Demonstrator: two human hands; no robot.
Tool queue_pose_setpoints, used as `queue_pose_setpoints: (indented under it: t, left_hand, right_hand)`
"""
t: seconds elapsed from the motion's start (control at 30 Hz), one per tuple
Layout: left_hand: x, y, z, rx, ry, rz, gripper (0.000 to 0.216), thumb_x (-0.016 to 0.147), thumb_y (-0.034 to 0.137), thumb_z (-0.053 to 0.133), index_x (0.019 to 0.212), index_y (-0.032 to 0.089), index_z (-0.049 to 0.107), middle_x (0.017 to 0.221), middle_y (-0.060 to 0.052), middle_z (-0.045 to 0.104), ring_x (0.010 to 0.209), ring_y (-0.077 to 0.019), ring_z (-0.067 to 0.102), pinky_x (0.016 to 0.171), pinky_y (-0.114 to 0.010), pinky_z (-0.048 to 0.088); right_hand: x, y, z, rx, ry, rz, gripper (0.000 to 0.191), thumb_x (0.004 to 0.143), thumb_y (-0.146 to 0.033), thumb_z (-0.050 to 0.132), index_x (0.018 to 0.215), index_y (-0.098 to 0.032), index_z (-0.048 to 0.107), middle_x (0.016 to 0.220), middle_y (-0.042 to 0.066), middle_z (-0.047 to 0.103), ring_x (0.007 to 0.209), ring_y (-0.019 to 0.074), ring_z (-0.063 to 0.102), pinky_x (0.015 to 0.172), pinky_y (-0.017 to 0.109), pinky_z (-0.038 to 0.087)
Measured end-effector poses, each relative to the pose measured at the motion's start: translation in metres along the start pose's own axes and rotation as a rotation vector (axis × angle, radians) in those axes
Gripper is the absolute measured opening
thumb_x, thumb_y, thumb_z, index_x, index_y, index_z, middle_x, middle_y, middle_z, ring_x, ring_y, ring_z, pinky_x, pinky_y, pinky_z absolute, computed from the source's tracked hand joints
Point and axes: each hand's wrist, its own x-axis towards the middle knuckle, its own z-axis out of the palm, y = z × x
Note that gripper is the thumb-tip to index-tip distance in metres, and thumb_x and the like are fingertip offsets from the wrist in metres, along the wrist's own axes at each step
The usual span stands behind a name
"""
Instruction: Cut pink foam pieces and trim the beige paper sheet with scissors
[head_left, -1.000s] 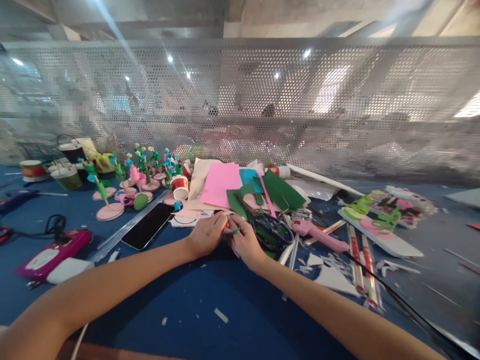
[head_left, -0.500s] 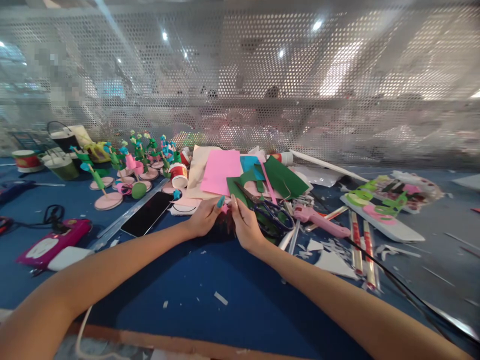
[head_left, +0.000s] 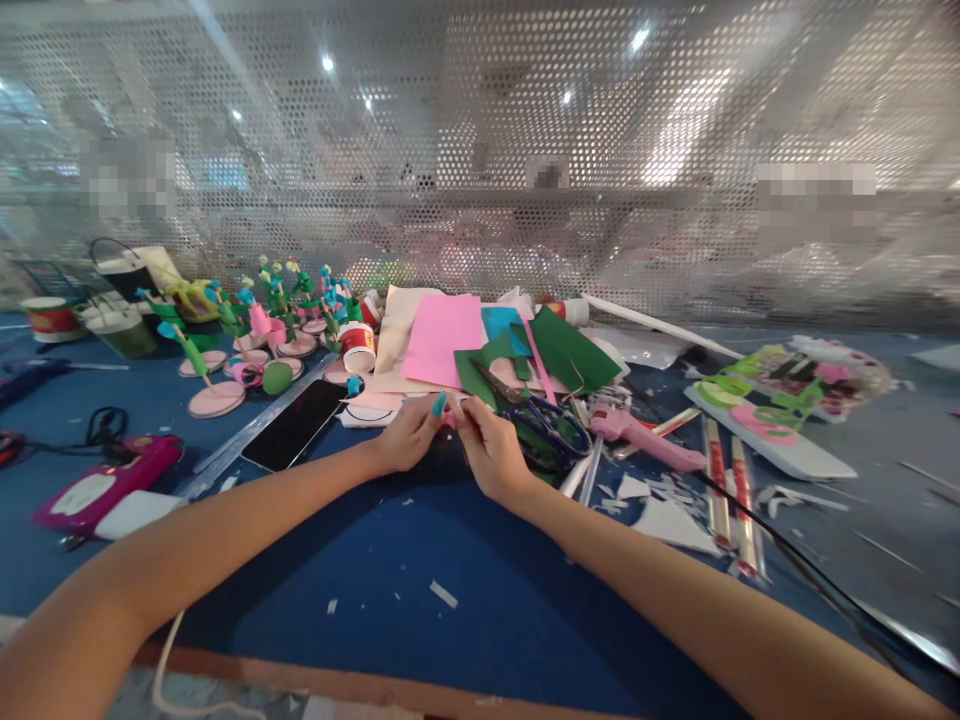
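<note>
Between my fingertips is a small pink piece (head_left: 448, 418), mostly covered, that looks like paper or foam. My left hand (head_left: 411, 432) pinches it from the left, and a turquoise nail shows on the thumb. From the right, my right hand (head_left: 493, 448) is closed on it too, its fingers close against the left ones. Just beyond the hands lie a pink sheet (head_left: 442, 340) and dark green sheets (head_left: 574, 350). Dark-handled scissors (head_left: 551, 425) rest to the right of my right hand.
A black phone (head_left: 292, 425) and a magenta device (head_left: 112, 485) lie to the left, behind them several small flower models on round pink bases (head_left: 216, 398). At right are a pink glue gun (head_left: 649, 440), white scraps (head_left: 675, 525) and a white tray (head_left: 817, 460). A perforated screen (head_left: 480, 130) stands behind.
My right fingers have shifted slightly and curled closer over the pink piece. My left hand stays nearly in place, and the view has moved a little.
</note>
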Motion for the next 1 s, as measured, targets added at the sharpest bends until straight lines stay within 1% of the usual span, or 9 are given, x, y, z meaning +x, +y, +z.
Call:
queue_pose_setpoints:
  t: [0.13, 0.23, 0.3, 0.4, 0.5, 0.63, 0.73, 0.87, 1.0]
  left_hand:
    - [-0.003, -0.004, 0.001, -0.008, 0.158, -0.046, 0.051, 0.084, 0.055, 0.018, 0.085, 0.014, 0.049, 0.06, 0.0, 0.048, 0.051, -0.0107, 0.048, 0.055, -0.025, 0.038]
    - [-0.004, -0.006, 0.002, 0.0, 0.237, -0.1, 0.049, 0.085, 0.053, 0.017, 0.084, 0.015, 0.047, 0.058, 0.001, 0.046, 0.049, -0.0103, 0.047, 0.054, -0.025, 0.038]
    - [-0.003, -0.003, 0.002, 0.052, 0.218, -0.105, 0.047, 0.085, 0.052, 0.018, 0.079, 0.015, 0.047, 0.058, 0.001, 0.046, 0.05, -0.0103, 0.046, 0.055, -0.025, 0.037]
    - [0.0, 0.004, 0.0, 0.131, 0.11, -0.105, 0.044, 0.086, 0.049, 0.022, 0.073, 0.015, 0.046, 0.057, 0.0, 0.046, 0.053, -0.0111, 0.044, 0.056, -0.025, 0.036]
    - [0.001, 0.008, 0.0, 0.117, 0.034, -0.106, 0.039, 0.086, 0.047, 0.026, 0.074, 0.015, 0.046, 0.058, 0.0, 0.048, 0.056, -0.0114, 0.046, 0.058, -0.025, 0.037]
    - [0.0, 0.002, 0.001, 0.001, 0.084, -0.173, 0.038, 0.086, 0.046, 0.028, 0.071, 0.016, 0.044, 0.057, 0.001, 0.046, 0.052, -0.0103, 0.046, 0.054, -0.023, 0.037]
    - [-0.001, -0.001, 0.001, -0.051, 0.134, -0.202, 0.037, 0.085, 0.046, 0.03, 0.07, 0.015, 0.044, 0.058, 0.002, 0.044, 0.05, -0.0096, 0.045, 0.052, -0.023, 0.037]
    - [0.0, 0.0, -0.001, -0.03, 0.125, -0.201, 0.039, 0.084, 0.048, 0.031, 0.068, 0.015, 0.045, 0.056, 0.001, 0.045, 0.051, -0.0101, 0.045, 0.052, -0.023, 0.037]
    - [0.001, 0.0, -0.001, -0.039, 0.022, -0.146, 0.041, 0.084, 0.049, 0.031, 0.072, 0.014, 0.049, 0.057, 0.001, 0.048, 0.052, -0.0105, 0.046, 0.055, -0.024, 0.037]
  right_hand:
    - [-0.001, 0.003, 0.002, 0.116, 0.016, 0.098, 0.023, 0.088, -0.034, 0.031, 0.069, -0.021, 0.037, 0.051, -0.004, 0.04, 0.044, 0.0092, 0.041, 0.045, 0.021, 0.033]
    - [-0.001, 0.004, 0.003, 0.173, 0.021, 0.15, 0.023, 0.088, -0.035, 0.031, 0.069, -0.022, 0.035, 0.048, -0.006, 0.04, 0.042, 0.0088, 0.042, 0.044, 0.02, 0.033]
    - [-0.001, 0.004, 0.002, 0.173, 0.019, 0.149, 0.023, 0.088, -0.035, 0.032, 0.07, -0.022, 0.036, 0.049, -0.006, 0.041, 0.043, 0.0087, 0.042, 0.045, 0.021, 0.034]
    - [0.0, 0.004, 0.002, 0.169, 0.001, 0.142, 0.022, 0.087, -0.036, 0.034, 0.072, -0.021, 0.039, 0.051, -0.005, 0.041, 0.044, 0.0086, 0.042, 0.047, 0.021, 0.035]
    - [-0.001, 0.004, 0.002, 0.226, 0.005, 0.153, 0.025, 0.087, -0.04, 0.033, 0.072, -0.021, 0.039, 0.051, -0.005, 0.041, 0.044, 0.0082, 0.041, 0.045, 0.021, 0.035]
    - [-0.001, 0.006, 0.006, 0.43, 0.066, 0.233, 0.035, 0.087, -0.047, 0.025, 0.068, -0.021, 0.037, 0.048, -0.006, 0.039, 0.039, 0.0077, 0.038, 0.04, 0.021, 0.032]
    - [-0.001, 0.008, 0.008, 0.491, 0.092, 0.258, 0.039, 0.087, -0.049, 0.024, 0.064, -0.02, 0.038, 0.047, -0.005, 0.039, 0.038, 0.0072, 0.037, 0.04, 0.021, 0.032]
    - [0.0, 0.007, 0.006, 0.391, 0.051, 0.247, 0.036, 0.088, -0.046, 0.025, 0.065, -0.021, 0.038, 0.048, -0.005, 0.037, 0.04, 0.0075, 0.035, 0.042, 0.022, 0.031]
    - [0.001, 0.005, 0.003, 0.154, 0.017, 0.151, 0.031, 0.087, -0.041, 0.03, 0.065, -0.021, 0.036, 0.053, -0.004, 0.038, 0.048, 0.0093, 0.038, 0.046, 0.022, 0.03]
